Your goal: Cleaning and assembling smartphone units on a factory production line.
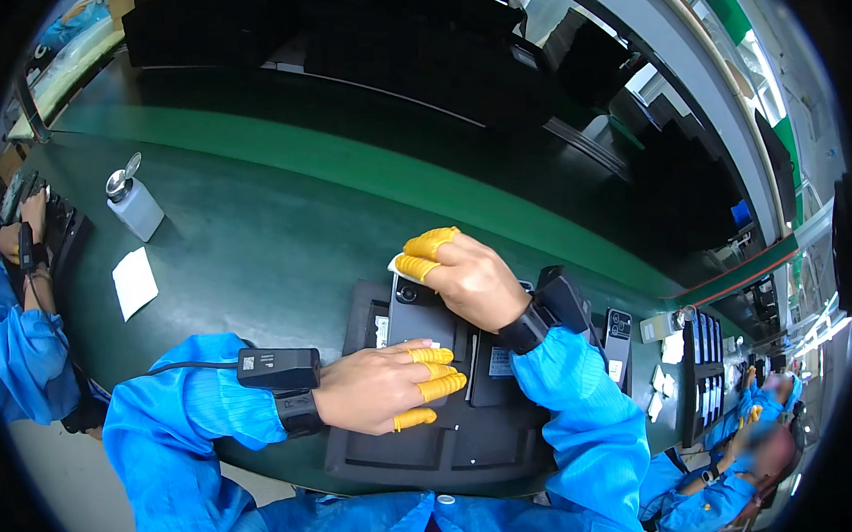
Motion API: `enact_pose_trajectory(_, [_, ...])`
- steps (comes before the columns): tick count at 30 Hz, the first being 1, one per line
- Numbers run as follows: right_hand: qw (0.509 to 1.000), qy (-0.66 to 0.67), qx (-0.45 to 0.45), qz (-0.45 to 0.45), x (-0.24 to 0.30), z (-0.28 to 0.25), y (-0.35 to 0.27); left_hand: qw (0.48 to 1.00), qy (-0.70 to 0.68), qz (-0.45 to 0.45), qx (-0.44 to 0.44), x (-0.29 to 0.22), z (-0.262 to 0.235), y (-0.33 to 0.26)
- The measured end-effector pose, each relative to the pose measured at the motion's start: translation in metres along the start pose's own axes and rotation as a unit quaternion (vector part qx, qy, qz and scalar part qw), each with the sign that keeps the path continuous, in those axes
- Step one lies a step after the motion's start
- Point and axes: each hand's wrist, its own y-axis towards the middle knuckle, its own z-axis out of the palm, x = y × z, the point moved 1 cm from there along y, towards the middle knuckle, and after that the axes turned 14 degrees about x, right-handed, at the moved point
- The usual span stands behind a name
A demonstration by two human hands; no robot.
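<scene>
Seen from above at a green tabletop (256, 244): a dark grey tablet (419, 322) lying back-up in a black moulded tray (451, 448), pinned between two hands. Left hand (379, 388), in yellow finger covers, laid flat and half-open over the tablet's lower edge, fingertips pressing on it rather than closing round it. Right hand (469, 279), also in yellow finger covers, curled over the tablet's upper corner, fingers pinched on a small white cloth (395, 264) held against that corner. Tablet thus directly beneath both hands, the left at its near side, the right at its far side. Both forearms in blue sleeves, each with a black wrist strap; a black box (279, 369) with a cable sitting on the left wrist. Further left on the tabletop, well apart from the tray, a clear dispenser bottle (134, 205) with a metal top, and a white sheet (134, 282) just below it. At the left rim, another person's hand (17, 233) over a dark tray; at the lower right, more workers in blue beside a rack of dark devices (706, 364).
</scene>
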Motion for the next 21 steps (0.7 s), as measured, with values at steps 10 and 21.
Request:
enact_pose_trajectory(10, [0.988, -0.014, 0.15, 0.021, 0.01, -0.028, -0.049, 0.998, -0.051, -0.022, 0.006, 0.001, 0.0, -0.004])
enact_pose_trajectory(21, [0.998, -0.028, 0.058, -0.009, 0.019, -0.005, -0.008, 0.999, -0.054, -0.004, 0.005, 0.002, -0.007, -0.002])
